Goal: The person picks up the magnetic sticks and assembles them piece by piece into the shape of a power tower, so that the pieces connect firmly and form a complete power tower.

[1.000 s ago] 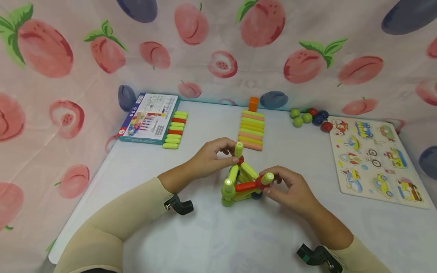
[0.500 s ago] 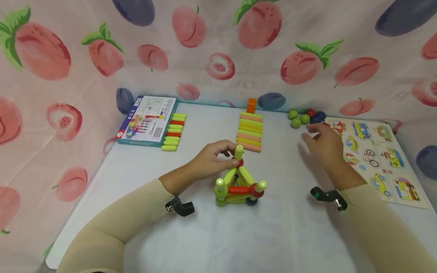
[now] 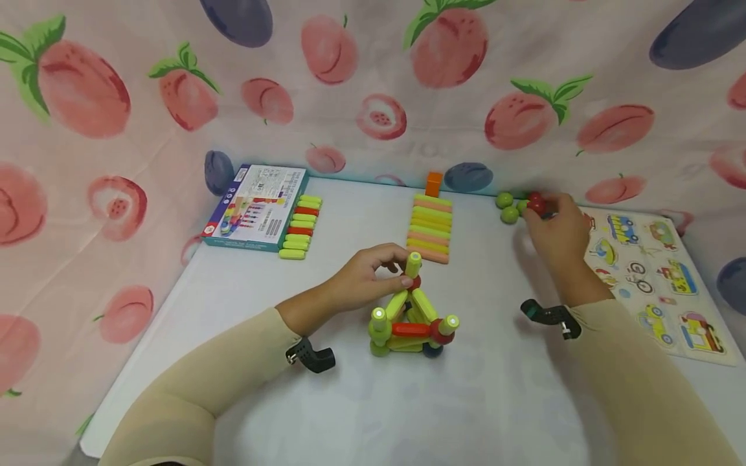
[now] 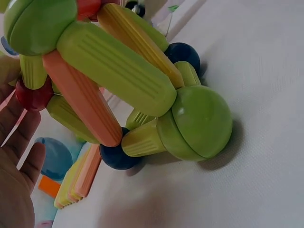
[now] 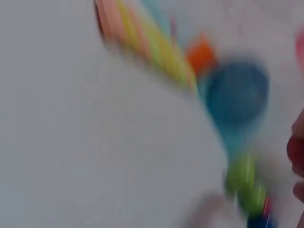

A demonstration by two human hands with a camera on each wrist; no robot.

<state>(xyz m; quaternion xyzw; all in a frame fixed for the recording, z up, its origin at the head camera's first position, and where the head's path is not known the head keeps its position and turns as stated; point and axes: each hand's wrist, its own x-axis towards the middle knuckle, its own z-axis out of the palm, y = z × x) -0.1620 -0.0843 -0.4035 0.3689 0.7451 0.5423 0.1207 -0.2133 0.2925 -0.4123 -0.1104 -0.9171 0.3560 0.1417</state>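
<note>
At the middle of the table (image 3: 466, 408) stands the frame of rods and balls (image 3: 424, 304), three lime rods pointing up from its corners, a red rod (image 3: 410, 329) running across the near side. And the left hand (image 3: 370, 277) is right on it, thumb and fingers around the red corner ball (image 3: 416, 282) at the back! Over by the far edge, the right hand (image 3: 556, 230) has a red ball (image 5: 295, 150) pinched in its fingers, just beside the green balls (image 3: 509, 215); the right wrist view is badly blurred, but that ball shows between the fingertips at its edge.

Look low on the frame: a dark blue ball (image 3: 432, 350) at the near right corner, green at the near left, both down on the tabletop. Beyond it lies a neat row of yellow, lime and salmon rods (image 3: 430, 230), an orange block (image 3: 434, 184) at its far end. Away to the left, a printed box (image 3: 256, 207) with lime and red rods (image 3: 300, 228) lined up along its side; out right, partly behind the right hand, a picture board (image 3: 653, 264)!
</note>
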